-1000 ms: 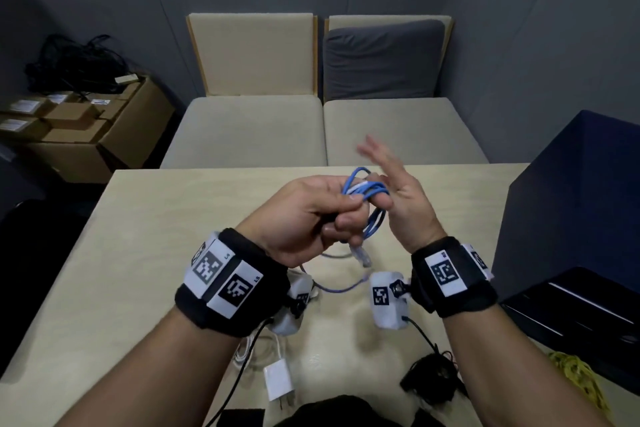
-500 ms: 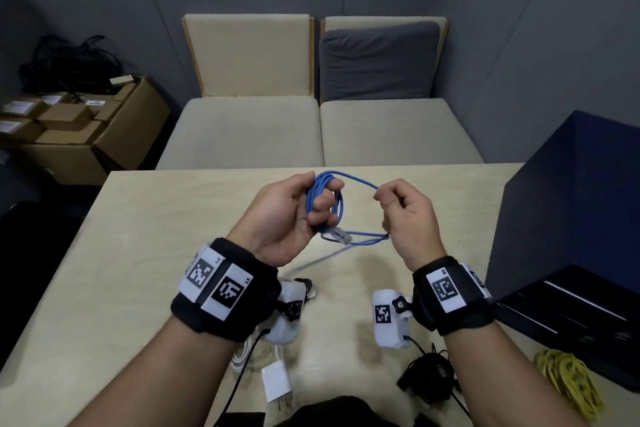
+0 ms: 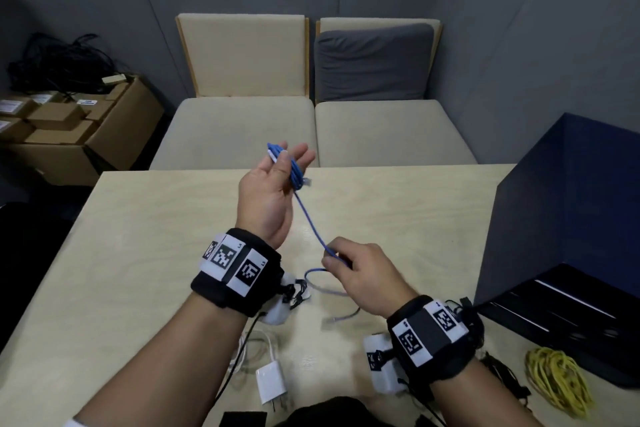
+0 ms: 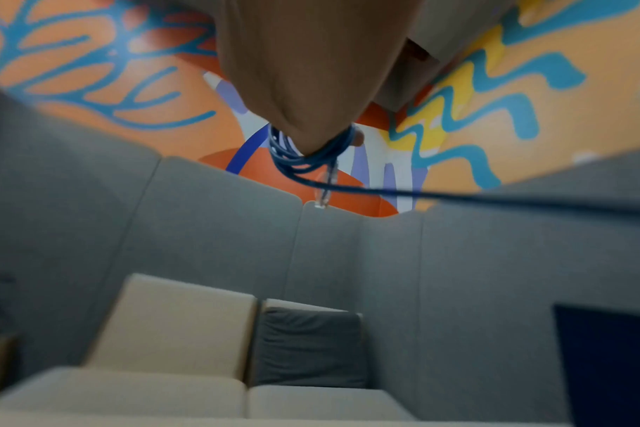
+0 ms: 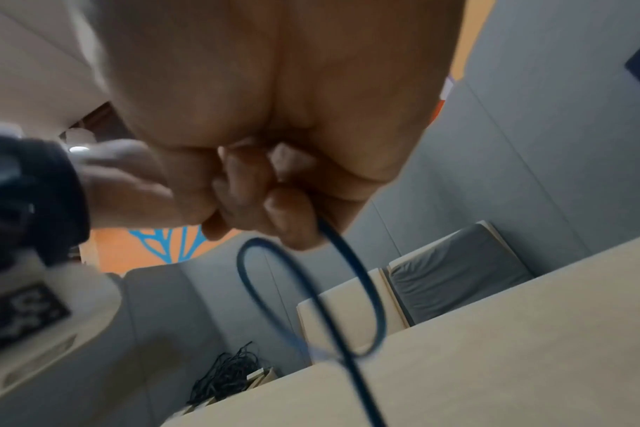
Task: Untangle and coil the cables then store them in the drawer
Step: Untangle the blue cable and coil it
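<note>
Left hand (image 3: pixel 268 194), fingers extended, is carrying wound loops of the thin blue network cable (image 3: pixel 294 173) above the pale wooden table (image 3: pixel 138 253). Right hand (image 3: pixel 360 274) is pinching its free run. Judged light, limp, springy; loops may slip, so take hold at the bundle.

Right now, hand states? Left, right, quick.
Left hand: fingers straight, coiled blue network cable looped round them.
Right hand: pinching the same cable's loose run.
</note>
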`<state>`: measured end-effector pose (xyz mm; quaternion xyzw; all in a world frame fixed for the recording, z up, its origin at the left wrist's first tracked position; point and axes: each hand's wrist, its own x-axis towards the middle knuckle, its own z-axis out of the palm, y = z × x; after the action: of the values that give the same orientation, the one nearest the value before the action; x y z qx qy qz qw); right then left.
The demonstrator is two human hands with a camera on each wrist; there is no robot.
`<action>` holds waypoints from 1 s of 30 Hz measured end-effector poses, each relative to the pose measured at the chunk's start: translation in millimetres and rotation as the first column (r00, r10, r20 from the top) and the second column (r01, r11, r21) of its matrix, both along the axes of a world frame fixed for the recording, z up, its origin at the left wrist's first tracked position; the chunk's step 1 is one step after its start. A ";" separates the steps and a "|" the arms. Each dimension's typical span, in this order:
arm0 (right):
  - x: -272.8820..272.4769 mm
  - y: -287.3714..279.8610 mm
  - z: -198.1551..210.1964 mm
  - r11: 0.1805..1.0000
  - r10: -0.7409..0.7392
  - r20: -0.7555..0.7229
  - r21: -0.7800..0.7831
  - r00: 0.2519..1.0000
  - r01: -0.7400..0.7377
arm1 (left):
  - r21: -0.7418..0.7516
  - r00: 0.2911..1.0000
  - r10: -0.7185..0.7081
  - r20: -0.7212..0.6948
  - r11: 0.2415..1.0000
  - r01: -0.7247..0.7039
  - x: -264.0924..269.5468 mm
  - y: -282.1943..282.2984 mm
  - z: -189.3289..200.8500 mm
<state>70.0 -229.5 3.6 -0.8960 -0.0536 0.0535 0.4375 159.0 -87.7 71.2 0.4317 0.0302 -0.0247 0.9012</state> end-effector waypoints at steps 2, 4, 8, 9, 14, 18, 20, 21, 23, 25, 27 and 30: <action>-3.8 -5.1 1.8 0.999 0.038 -0.033 -0.016 0.999 -0.039 | 0.190 0.992 0.092 0.083 0.976 -0.107 9.5 8.3 -9.3; -7.6 -12.9 5.6 0.999 0.052 -0.029 -0.007 0.998 -0.052 | 0.380 0.983 0.112 0.148 0.911 -0.161 18.4 21.1 -16.8; -6.2 -30.1 28.2 0.994 -0.047 0.168 0.105 0.985 0.030 | 0.799 0.984 -0.115 0.138 0.600 -0.042 26.2 42.7 -40.4; -2.6 -35.0 36.1 0.987 -0.099 0.234 0.146 0.967 0.066 | 0.855 0.973 -0.204 0.106 0.518 0.015 22.8 44.1 -45.6; 26.3 -58.8 69.9 0.940 -0.297 0.443 0.291 0.846 0.177 | 0.850 0.809 -0.585 -0.048 0.402 0.341 -14.5 28.7 -42.2; 46.9 -70.8 71.0 0.896 -0.401 0.385 0.352 0.832 0.269 | 0.712 0.624 -0.774 -0.105 0.379 0.591 -35.5 18.4 -24.7; 53.6 -74.7 61.6 0.876 -0.438 0.333 0.369 0.835 0.312 | 0.574 0.575 -0.817 -0.048 0.449 0.685 -40.0 19.7 -12.3; 55.4 -75.8 55.7 0.864 -0.453 0.303 0.379 0.838 0.330 | 0.490 0.583 -0.812 -0.015 0.502 0.712 -41.0 21.7 -6.4; 54.7 -76.2 41.2 0.849 -0.465 0.263 0.404 0.845 0.342 | 0.301 0.650 -0.759 0.031 0.627 0.719 -40.3 27.9 2.6; 50.0 -70.9 28.5 0.838 -0.451 0.225 0.439 0.863 0.324 | 0.080 0.736 -0.673 0.075 0.740 0.668 -37.6 33.5 9.5; 43.9 -59.8 17.0 0.839 -0.406 0.179 0.461 0.896 0.289 | -0.153 0.817 -0.573 0.063 0.804 0.575 -34.2 34.2 14.4; 35.3 -42.7 0.8 0.858 -0.343 0.124 0.445 0.931 0.257 | -0.335 0.916 -0.401 -0.008 0.864 0.376 -26.4 27.1 19.0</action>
<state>105.3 -272.2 4.3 -0.7783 0.0337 -0.1181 0.6158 132.5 -60.6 90.2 0.2723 -0.0272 -0.2270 0.9347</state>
